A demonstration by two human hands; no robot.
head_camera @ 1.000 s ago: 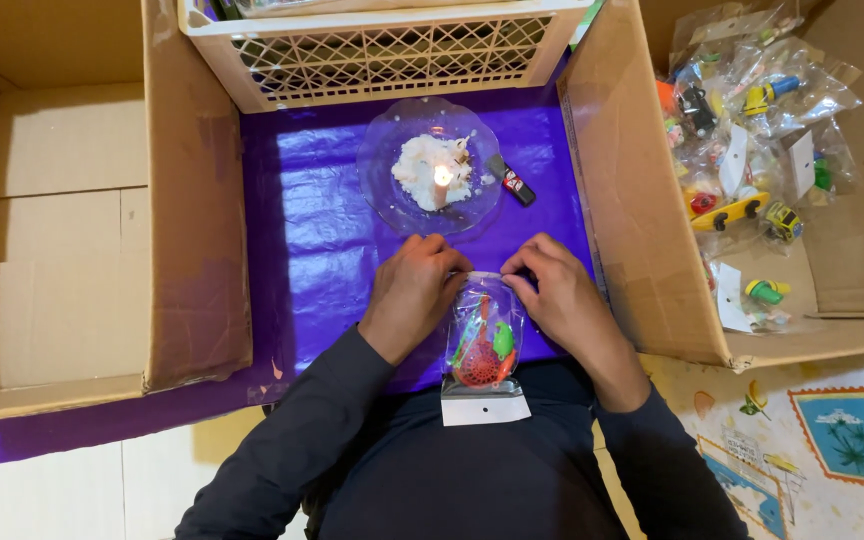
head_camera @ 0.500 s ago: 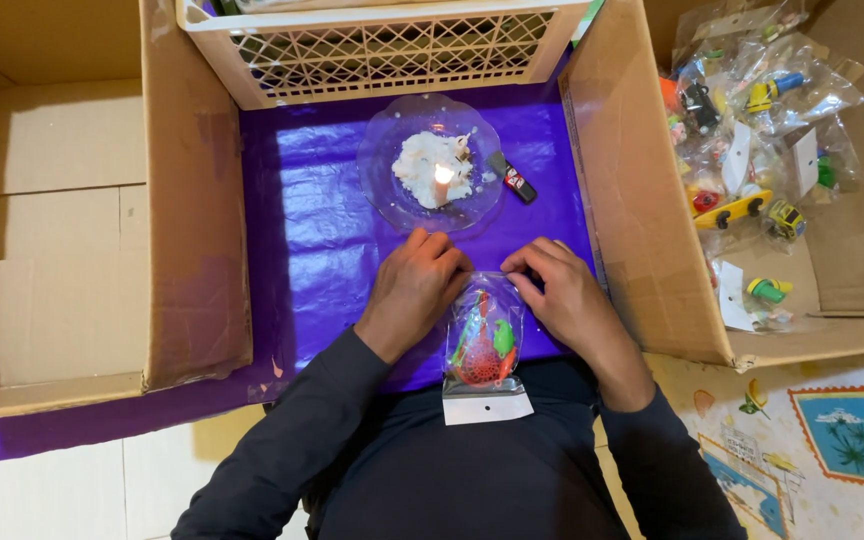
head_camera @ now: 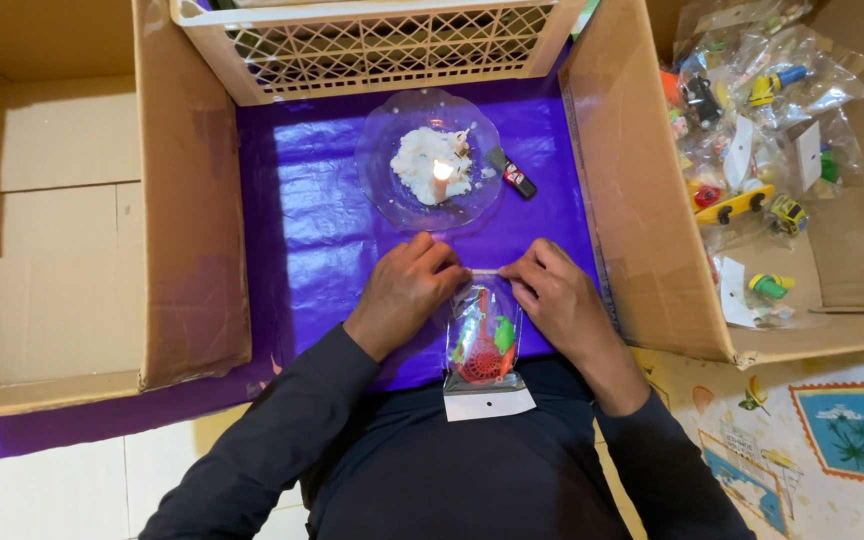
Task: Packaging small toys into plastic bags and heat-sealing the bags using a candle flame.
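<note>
A small clear plastic bag (head_camera: 483,340) with red and green toy pieces and a white card at its near end lies on the purple sheet (head_camera: 312,230) close to my body. My left hand (head_camera: 407,290) pinches the bag's far edge on its left side. My right hand (head_camera: 552,295) pinches the same edge on its right side. Just beyond the hands stands a clear glass plate (head_camera: 430,160) with a lit candle stub (head_camera: 441,177) in a mound of white wax.
A black and red lighter (head_camera: 512,175) lies right of the plate. A cream lattice crate (head_camera: 372,40) stands at the far end. Cardboard walls (head_camera: 187,190) flank the sheet. A carton at right holds several bagged toys (head_camera: 752,130).
Both hands keep hold of the bag's far edge. The bag and the hands have barely shifted; the candle still burns.
</note>
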